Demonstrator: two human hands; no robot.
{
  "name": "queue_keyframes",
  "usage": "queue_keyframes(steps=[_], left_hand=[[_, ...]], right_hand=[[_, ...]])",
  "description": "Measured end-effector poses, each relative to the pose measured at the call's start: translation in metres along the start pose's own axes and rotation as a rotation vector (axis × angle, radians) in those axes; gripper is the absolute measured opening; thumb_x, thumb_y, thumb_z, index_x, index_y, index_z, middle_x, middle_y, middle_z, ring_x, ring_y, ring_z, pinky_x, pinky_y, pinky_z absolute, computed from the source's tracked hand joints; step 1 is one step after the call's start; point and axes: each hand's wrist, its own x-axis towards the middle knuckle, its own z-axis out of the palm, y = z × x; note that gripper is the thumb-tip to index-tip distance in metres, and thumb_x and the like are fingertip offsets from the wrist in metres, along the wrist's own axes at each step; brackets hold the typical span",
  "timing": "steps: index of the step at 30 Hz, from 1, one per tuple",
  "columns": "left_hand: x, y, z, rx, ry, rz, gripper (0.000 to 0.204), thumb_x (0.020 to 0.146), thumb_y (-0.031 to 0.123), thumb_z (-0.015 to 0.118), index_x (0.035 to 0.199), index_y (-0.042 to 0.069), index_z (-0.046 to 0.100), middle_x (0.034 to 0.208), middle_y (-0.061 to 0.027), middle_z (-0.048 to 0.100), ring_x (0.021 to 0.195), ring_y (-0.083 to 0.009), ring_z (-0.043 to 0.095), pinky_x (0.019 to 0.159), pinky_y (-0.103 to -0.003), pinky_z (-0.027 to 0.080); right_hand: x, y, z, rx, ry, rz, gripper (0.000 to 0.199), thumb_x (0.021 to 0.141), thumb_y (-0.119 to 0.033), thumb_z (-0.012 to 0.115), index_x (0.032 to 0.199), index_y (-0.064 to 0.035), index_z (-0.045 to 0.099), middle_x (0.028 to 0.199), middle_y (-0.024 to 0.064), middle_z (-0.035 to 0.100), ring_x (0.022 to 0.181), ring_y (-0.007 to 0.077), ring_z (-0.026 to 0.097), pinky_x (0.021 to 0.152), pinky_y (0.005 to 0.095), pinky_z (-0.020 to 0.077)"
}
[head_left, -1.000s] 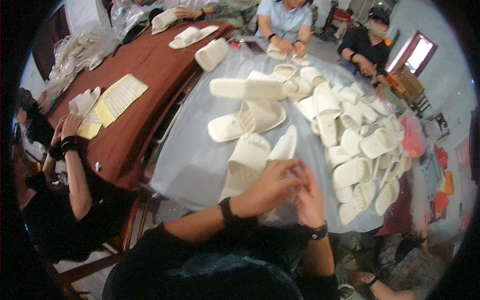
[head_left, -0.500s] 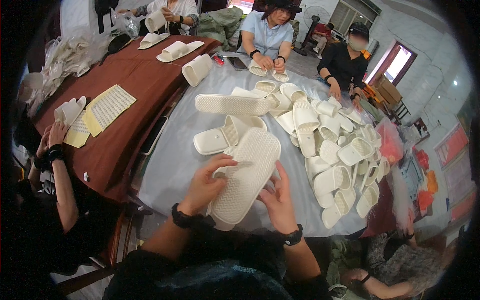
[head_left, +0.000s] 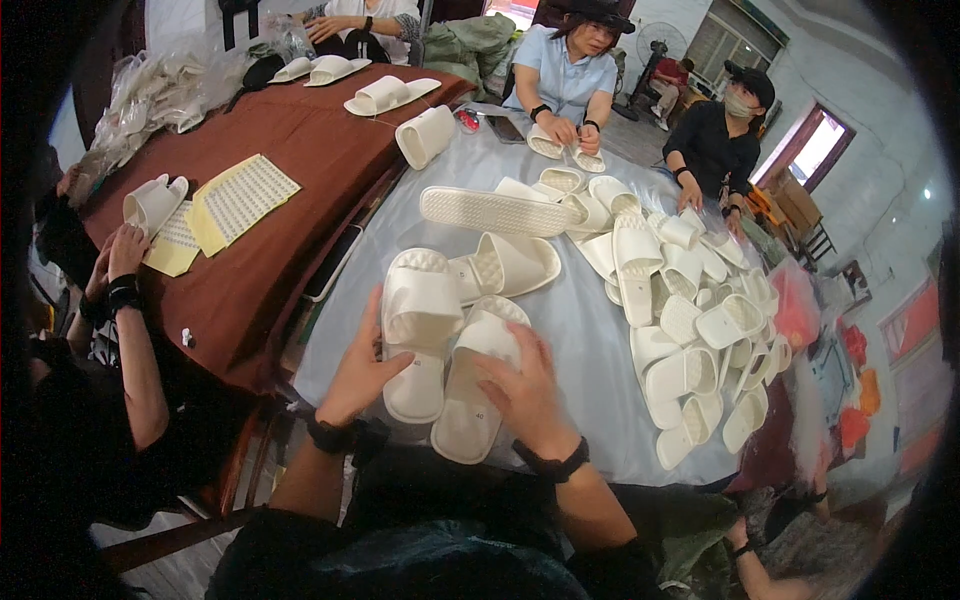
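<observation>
We now have pair of cream foam slippers (head_left: pixel 445 350) flat on grey-covered bench (head_left: pixel 590 330), no longer lifted; left hand (head_left: pixel 362 368) cups one, right hand (head_left: pixel 525 390) presses other.

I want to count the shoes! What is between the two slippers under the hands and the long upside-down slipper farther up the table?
In the head view, one more white slipper lies between the pair and the upturned slipper.
</observation>
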Motion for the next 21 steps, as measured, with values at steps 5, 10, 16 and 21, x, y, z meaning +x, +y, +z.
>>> queue_keyframes(steps=[5, 10, 16, 21], left_hand=[[-0.003, -0.007, -0.018, 0.117, 0.014, -0.003, 0.083, 0.080, -0.007, 0.063, 0.153, 0.009, 0.027, 0.142, -0.0111, 0.049, 0.115, -0.0173, 0.055, 0.097, -0.030, 0.045], [-0.010, 0.001, -0.015, 0.146, -0.040, -0.016, 0.078, 0.079, -0.011, 0.061, 0.150, 0.012, 0.038, 0.139, -0.0060, 0.053, 0.107, -0.0135, 0.057, 0.094, -0.028, 0.046], [-0.004, -0.006, 0.017, 0.081, -0.264, -0.126, 0.079, 0.081, -0.010, 0.061, 0.152, 0.013, 0.034, 0.135, -0.0093, 0.057, 0.105, -0.0142, 0.058, 0.093, -0.029, 0.047], [0.008, 0.002, 0.055, 0.220, -0.308, -0.103, 0.079, 0.081, -0.008, 0.064, 0.152, 0.013, 0.034, 0.122, -0.0118, 0.063, 0.104, -0.0169, 0.061, 0.092, -0.031, 0.049]], right_hand=[[-0.018, 0.027, 0.002, -0.235, -0.121, 0.142, 0.043, 0.079, -0.013, 0.074, 0.119, -0.0045, 0.062, 0.148, 0.0223, 0.035, 0.131, 0.0381, 0.042, 0.108, 0.0486, 0.0369], [-0.036, 0.038, -0.007, -0.124, -0.213, 0.308, 0.035, 0.081, -0.013, 0.071, 0.109, 0.0036, 0.061, 0.151, 0.0265, 0.030, 0.130, 0.0423, 0.043, 0.107, 0.0462, 0.0381], [-0.058, 0.049, -0.024, -0.027, -0.066, 0.364, 0.028, 0.080, -0.006, 0.072, 0.103, 0.0050, 0.059, 0.151, 0.0287, 0.030, 0.129, 0.0438, 0.044, 0.103, 0.0446, 0.0426], [-0.070, 0.045, -0.037, -0.057, -0.024, 0.462, 0.036, 0.083, -0.009, 0.071, 0.112, 0.0064, 0.057, 0.151, 0.0300, 0.029, 0.133, 0.0438, 0.040, 0.107, 0.0437, 0.0396]])
